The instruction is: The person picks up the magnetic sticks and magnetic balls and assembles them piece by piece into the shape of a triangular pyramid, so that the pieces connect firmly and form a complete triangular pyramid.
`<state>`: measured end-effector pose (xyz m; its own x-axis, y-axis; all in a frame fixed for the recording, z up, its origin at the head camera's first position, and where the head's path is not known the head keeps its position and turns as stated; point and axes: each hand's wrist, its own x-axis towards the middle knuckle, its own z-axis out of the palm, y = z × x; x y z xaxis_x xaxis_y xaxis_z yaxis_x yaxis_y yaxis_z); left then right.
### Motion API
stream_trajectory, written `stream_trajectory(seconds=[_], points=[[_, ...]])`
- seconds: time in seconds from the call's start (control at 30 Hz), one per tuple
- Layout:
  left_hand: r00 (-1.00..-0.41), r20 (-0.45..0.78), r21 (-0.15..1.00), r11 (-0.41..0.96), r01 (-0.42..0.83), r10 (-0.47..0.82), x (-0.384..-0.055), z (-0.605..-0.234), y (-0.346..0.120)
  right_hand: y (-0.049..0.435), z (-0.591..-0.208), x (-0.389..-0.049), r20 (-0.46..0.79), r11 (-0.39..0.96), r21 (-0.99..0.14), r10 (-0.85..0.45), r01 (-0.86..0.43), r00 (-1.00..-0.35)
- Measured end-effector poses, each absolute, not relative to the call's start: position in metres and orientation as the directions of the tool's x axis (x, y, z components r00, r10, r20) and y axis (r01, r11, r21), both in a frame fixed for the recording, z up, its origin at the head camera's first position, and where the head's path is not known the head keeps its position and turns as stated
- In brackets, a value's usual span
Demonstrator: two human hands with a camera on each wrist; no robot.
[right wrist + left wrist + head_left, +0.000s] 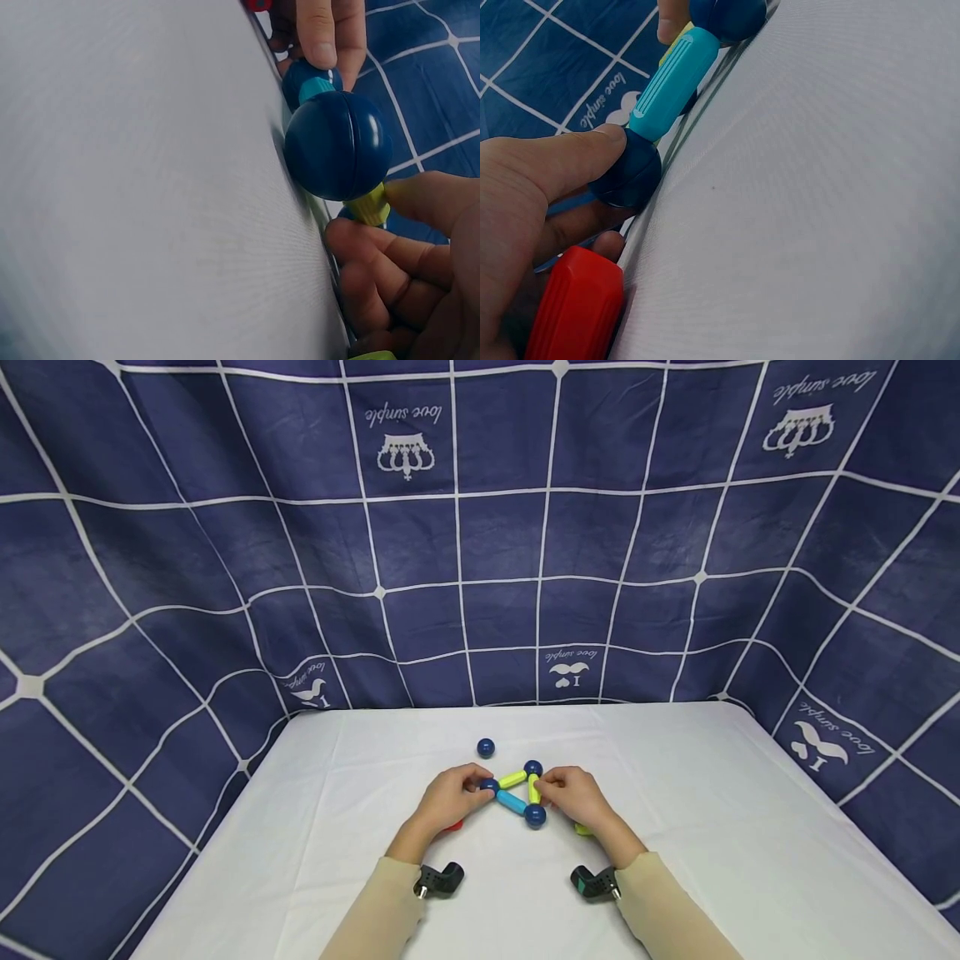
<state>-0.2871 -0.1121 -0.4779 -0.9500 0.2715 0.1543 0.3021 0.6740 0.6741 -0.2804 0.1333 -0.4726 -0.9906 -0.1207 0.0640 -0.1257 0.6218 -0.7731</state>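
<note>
the left hand (448, 797) pinches a dark blue ball (490, 787), and the right hand (576, 792) pinches a yellow stick (534, 789) between thumb and fingers. between the hands sits a triangle of 3 balls and 3 sticks: a light blue stick (512, 802) slants from the left hand toward the wrist-side ball (535, 815), and a second yellow stick (513, 779) runs to the far ball (533, 767). 1 loose ball (486, 747) lies beyond the left hand, and a red stick (454, 826) is partly hidden under it. to seat the joints well, the left hand should act as a steady anchor while the right lines its stick up with both ball centres and presses gently, low over the surface (337, 827), so no corner twists loose.
</note>
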Motion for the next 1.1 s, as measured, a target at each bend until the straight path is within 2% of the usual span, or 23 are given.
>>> stream_trajectory(seconds=[0.37,0.6,0.87,1.1], points=[[-0.95,0.157,0.674,0.673,0.303,0.271,-0.287,-0.478,-0.112,0.134,-0.466,-0.277,0.061,0.664,-0.737,-0.119,-0.125,-0.991],[-0.949,0.164,0.673,0.674,0.306,0.268,-0.287,-0.479,-0.112,0.154,-0.456,-0.276,0.007,0.652,-0.74,-0.239,-0.166,-0.971],[-0.948,0.166,0.667,0.677,0.311,0.272,-0.287,-0.48,-0.111,0.184,-0.448,-0.277,-0.004,0.629,-0.72,-0.424,-0.292,-0.905],[-0.949,0.168,0.669,0.676,0.308,0.266,-0.286,-0.479,-0.111,0.197,-0.441,-0.275,-0.126,0.668,-0.687,-0.497,-0.286,-0.858]])
